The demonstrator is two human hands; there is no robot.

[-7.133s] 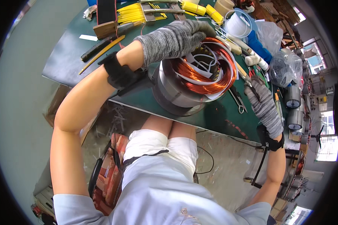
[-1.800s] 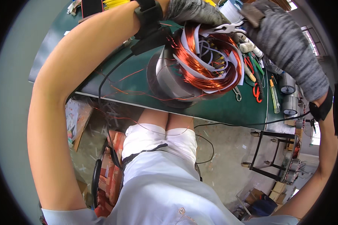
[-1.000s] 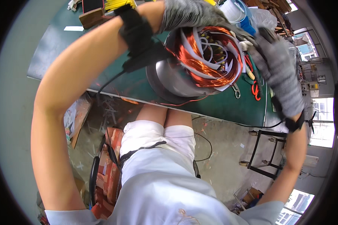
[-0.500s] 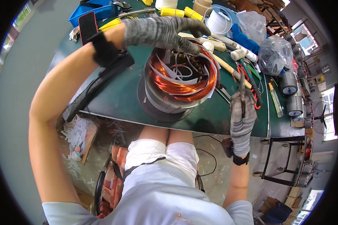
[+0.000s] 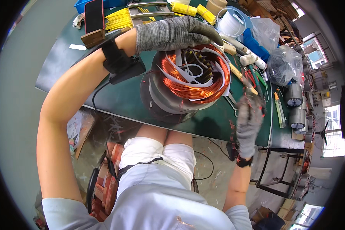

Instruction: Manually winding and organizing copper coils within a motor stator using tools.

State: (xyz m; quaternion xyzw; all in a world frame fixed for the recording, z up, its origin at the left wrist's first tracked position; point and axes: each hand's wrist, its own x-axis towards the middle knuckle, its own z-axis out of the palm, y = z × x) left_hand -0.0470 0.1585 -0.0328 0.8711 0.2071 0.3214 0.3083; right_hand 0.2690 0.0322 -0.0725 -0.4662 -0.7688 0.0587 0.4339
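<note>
A motor stator (image 5: pixel 168 99) stands on the green table, thick coils of copper wire (image 5: pixel 195 90) bulging from its top, with white insulating paper between them. My left hand (image 5: pixel 176 32), in a grey knitted glove, lies across the coils' far side, fingers stretched out. A loop of white cord (image 5: pixel 193 71) shows inside the ring. Right of the stator, my gloved right hand (image 5: pixel 250 115) is over the hand tools, nearest to red-handled pliers (image 5: pixel 251 78) and a wooden handle (image 5: pixel 237 73). Motion smears its fingers, so a hold on anything cannot be made out.
A phone (image 5: pixel 94 17) leans on a wooden stand at the far left, beside yellow sleeves (image 5: pixel 119 19). White cord spool (image 5: pixel 231 22), mallet (image 5: pixel 247 59) and clear plastic bags (image 5: pixel 283 65) crowd the far right. Scissors (image 5: pixel 230 103) lie near the stator; a yellow-capped tube (image 5: pixel 280 109) is farther right.
My right hand has shifted slightly among the tools and its fingers have blurred. My left hand's fingers lie closer together over the coils. The whole view has tilted a little.
</note>
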